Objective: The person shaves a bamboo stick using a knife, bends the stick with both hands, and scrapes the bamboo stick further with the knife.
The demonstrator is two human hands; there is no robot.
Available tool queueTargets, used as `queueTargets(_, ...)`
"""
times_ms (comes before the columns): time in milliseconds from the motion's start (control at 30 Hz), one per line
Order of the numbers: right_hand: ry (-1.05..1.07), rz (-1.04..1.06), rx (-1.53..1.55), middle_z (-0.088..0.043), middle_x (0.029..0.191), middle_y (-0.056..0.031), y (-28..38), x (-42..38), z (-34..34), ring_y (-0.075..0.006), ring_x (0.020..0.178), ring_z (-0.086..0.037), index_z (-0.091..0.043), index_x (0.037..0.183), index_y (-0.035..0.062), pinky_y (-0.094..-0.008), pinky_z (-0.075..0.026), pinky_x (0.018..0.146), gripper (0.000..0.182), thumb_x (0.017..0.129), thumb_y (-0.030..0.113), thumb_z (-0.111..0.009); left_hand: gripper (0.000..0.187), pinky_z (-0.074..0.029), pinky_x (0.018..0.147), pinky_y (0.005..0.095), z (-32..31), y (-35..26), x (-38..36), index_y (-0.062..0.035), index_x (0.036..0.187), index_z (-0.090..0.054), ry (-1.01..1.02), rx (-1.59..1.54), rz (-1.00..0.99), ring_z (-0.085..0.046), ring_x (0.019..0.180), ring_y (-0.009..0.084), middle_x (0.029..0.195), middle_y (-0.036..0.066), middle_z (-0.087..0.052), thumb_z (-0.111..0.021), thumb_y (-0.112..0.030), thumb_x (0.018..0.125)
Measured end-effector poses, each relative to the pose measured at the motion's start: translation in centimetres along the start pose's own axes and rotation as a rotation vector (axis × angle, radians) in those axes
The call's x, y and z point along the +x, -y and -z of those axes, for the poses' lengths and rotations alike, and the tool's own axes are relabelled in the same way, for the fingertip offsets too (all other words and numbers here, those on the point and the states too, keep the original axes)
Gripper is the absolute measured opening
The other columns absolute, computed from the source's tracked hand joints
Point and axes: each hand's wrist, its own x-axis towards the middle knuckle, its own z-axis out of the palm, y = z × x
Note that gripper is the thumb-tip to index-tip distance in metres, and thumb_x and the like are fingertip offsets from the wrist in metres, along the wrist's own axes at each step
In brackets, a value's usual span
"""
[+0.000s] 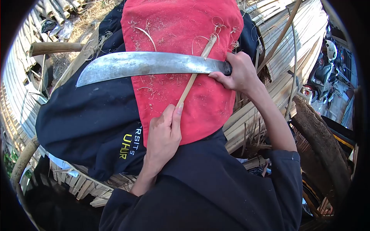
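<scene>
My right hand [239,72] is closed round the dark handle of a machete [142,63], whose broad, curved blade points left across my lap. Under the blade runs a thin bamboo strip [187,89], slanting from lower left to upper right. Its lower end is pinched in my left hand [165,126], thumb laid along the strip. Curled shavings hang at the strip's far end. A red cloth [181,30] covers my lap, scattered with fine shavings [148,90]. The blade crosses the strip close to the handle.
Split bamboo slats [285,34] lie beneath and right of my legs. A bamboo pole [58,48] juts in at the left, with cut bamboo pieces [50,11] beyond. A curved brown log [320,134] stands at the right. Motorbikes [327,73] are parked farther right.
</scene>
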Motion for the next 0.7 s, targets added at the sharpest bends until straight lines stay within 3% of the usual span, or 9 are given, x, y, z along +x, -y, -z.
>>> queueTargets(200,0.063,0.022,-0.035,-0.052,0.050,-0.0196,-0.1,0.0,0.6,-0.0377,0.048,-0.057,-0.056,0.060,-0.0026,-0.0420,-0.047,0.049,0.068,0.074,0.061,-0.074,0.029,-0.031,0.047,0.0404,0.8,1.6,-2.4,0.0013,0.081,-0.051,-0.007,-0.075,0.013,-0.043,0.044,0.0321,0.055,0.019,-0.044,-0.047,-0.017,0.104)
queueTargets(267,0.060,-0.172,0.027,-0.055,0.056,-0.0221,-1.0,0.2,0.0,-0.0400,0.055,-0.058,-0.058,0.064,-0.0049,-0.0449,-0.047,0.056,0.068,0.078,0.060,-0.071,0.030,-0.031,0.047,0.0398,1.7,3.4,-5.5,0.0018,0.081,-0.050,0.008,-0.153,0.104,-0.043,0.044,0.0294,0.055,0.017,-0.043,-0.047,-0.017,0.104)
queueTargets(333,0.073,-0.231,0.061,-0.057,0.061,-0.0242,-0.7,0.3,-0.1,-0.0412,0.064,-0.058,-0.062,0.069,-0.0062,-0.0463,-0.046,0.065,0.066,0.083,0.058,-0.066,0.030,-0.030,0.047,0.0386,2.4,3.7,-8.0,0.0026,0.081,-0.050,0.020,-0.218,0.199,-0.042,0.043,0.0254,0.053,0.015,-0.041,-0.047,-0.017,0.104)
queueTargets(533,0.072,-0.203,0.203,-0.059,0.068,-0.0232,0.5,0.0,0.8,-0.0415,0.067,-0.056,-0.069,0.088,0.0004,-0.0445,-0.043,0.066,0.053,0.088,0.054,-0.063,0.028,-0.033,0.049,0.0425,2.4,2.4,-5.2,0.0024,0.084,-0.051,0.003,-0.056,0.068,-0.048,0.047,0.0347,0.057,0.020,-0.048,-0.047,-0.017,0.104)
queueTargets(600,0.118,-0.247,0.290,-0.058,0.071,-0.0242,1.1,0.2,1.5,-0.0411,0.071,-0.055,-0.067,0.087,-0.0015,-0.0452,-0.043,0.067,0.056,0.087,0.054,-0.064,0.029,-0.036,0.053,0.0436,1.4,1.4,-3.2,0.0024,0.086,-0.051,0.041,0.036,-0.035,-0.051,0.053,0.0362,0.061,0.021,-0.052,-0.046,-0.019,0.104)
queueTargets(700,0.057,-0.205,0.088,-0.057,0.068,-0.0242,0.6,-0.4,1.1,-0.0395,0.068,-0.056,-0.060,0.073,-0.0038,-0.0455,-0.044,0.067,0.063,0.080,0.058,-0.070,0.026,-0.038,0.058,0.0507,0.0,-0.2,0.2,0.0017,0.092,-0.051,0.050,0.165,-0.141,-0.052,0.060,0.0438,0.066,0.025,-0.054,-0.043,-0.019,0.104)
